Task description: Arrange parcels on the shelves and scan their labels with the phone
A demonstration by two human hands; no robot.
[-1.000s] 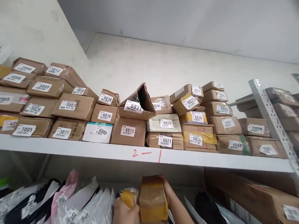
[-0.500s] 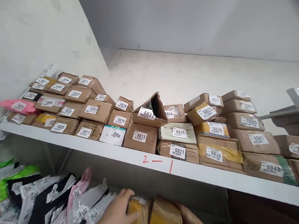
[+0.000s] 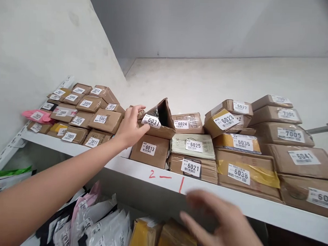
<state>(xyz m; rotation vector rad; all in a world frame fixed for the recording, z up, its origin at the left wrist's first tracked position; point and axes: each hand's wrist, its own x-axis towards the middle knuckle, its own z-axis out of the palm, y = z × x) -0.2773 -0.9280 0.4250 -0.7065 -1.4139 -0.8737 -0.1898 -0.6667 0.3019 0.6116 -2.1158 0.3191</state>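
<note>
My left hand (image 3: 131,127) reaches up to the top shelf (image 3: 161,175) and curls its fingers over the left edge of the crumpled brown parcel labelled 6031 (image 3: 160,119), which lies on the box labelled 6013 (image 3: 150,149). My right hand (image 3: 224,225) hovers below the shelf edge, motion-blurred, with fingers spread and nothing in it. Two tape-wrapped yellow-brown parcels (image 3: 161,239) stand on the lower level just under my right hand.
Rows of labelled brown boxes fill the top shelf, such as 6025 (image 3: 192,145), 6038 (image 3: 246,173) and 5003 (image 3: 103,119). Plastic mailer bags (image 3: 99,227) stand packed on the lower level at left. A pink parcel (image 3: 35,115) lies at the shelf's far left.
Both hands let go of the yellow-brown parcels on the lower level. My left hand rose to the 6031 parcel on the top shelf; my right hand lifted off and spread.
</note>
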